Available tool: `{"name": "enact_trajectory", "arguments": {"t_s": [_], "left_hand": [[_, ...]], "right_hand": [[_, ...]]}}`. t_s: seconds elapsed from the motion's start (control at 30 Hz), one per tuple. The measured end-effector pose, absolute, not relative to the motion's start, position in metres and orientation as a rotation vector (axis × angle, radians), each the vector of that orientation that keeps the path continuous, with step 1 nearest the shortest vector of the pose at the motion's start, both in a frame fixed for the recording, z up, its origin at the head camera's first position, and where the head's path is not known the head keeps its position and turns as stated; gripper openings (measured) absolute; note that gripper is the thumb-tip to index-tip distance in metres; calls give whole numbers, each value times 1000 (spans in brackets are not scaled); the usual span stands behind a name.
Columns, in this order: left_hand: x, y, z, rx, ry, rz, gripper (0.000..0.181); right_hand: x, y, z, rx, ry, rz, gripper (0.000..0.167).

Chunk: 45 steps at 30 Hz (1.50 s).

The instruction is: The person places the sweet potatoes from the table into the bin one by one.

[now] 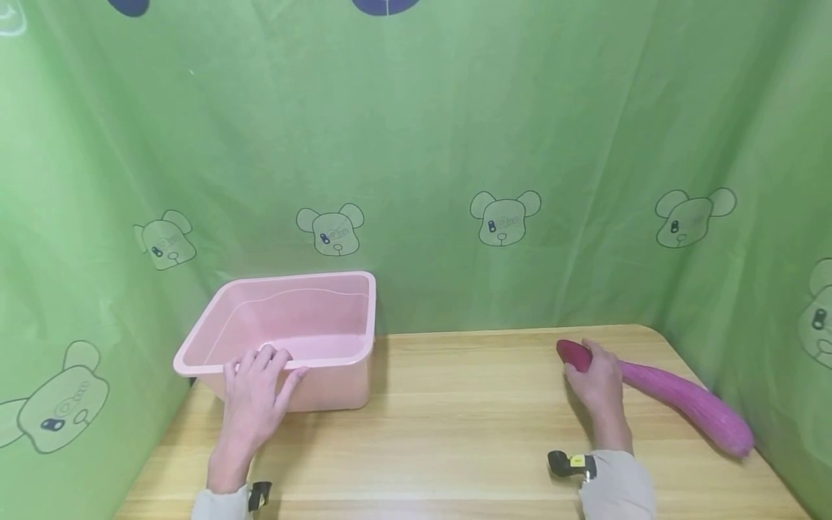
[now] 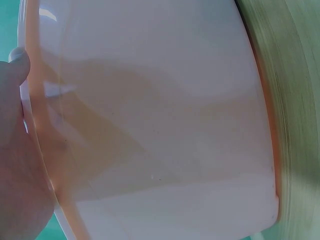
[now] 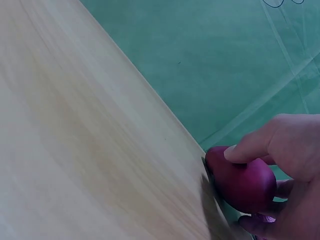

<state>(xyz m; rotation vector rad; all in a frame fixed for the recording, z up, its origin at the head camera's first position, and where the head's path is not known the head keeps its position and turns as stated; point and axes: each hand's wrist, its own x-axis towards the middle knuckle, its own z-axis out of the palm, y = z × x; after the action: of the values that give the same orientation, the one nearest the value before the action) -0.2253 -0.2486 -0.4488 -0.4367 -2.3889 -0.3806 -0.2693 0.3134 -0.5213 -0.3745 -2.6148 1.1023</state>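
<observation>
My left hand (image 1: 253, 393) grips the near rim of a pink plastic basin (image 1: 338, 386), fingers over the edge and thumb along the rim. In the left wrist view the basin's outer wall (image 2: 160, 150) fills most of the picture. At the right, my right hand (image 1: 599, 379) holds a smooth, dark red oval thing (image 1: 572, 352) on the table; its kind cannot be told. The right wrist view shows thumb and fingers around that dark red thing (image 3: 240, 182). A long purple eggplant (image 1: 698, 404) lies just right of this hand, its far end partly hidden behind it.
The light wooden table (image 1: 442, 448) has its back edge against a green curtain (image 1: 422, 144) printed with bear heads. Curtain also hangs at both sides. The basin stands at the table's back left, with bare wood between it and the right hand.
</observation>
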Motion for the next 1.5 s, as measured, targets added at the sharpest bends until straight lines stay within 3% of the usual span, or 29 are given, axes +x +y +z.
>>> {"name": "enact_trajectory", "arguments": {"t_s": [0.93, 1.5], "left_hand": [[-224, -248, -448, -407, -2427, -380, 27], [-226, -248, -448, -404, -2431, -378, 27]], "right_hand": [[-268, 316, -526, -424, -2564, 1121, 67], [-265, 312, -516, -517, -2546, 1183, 79]]}}
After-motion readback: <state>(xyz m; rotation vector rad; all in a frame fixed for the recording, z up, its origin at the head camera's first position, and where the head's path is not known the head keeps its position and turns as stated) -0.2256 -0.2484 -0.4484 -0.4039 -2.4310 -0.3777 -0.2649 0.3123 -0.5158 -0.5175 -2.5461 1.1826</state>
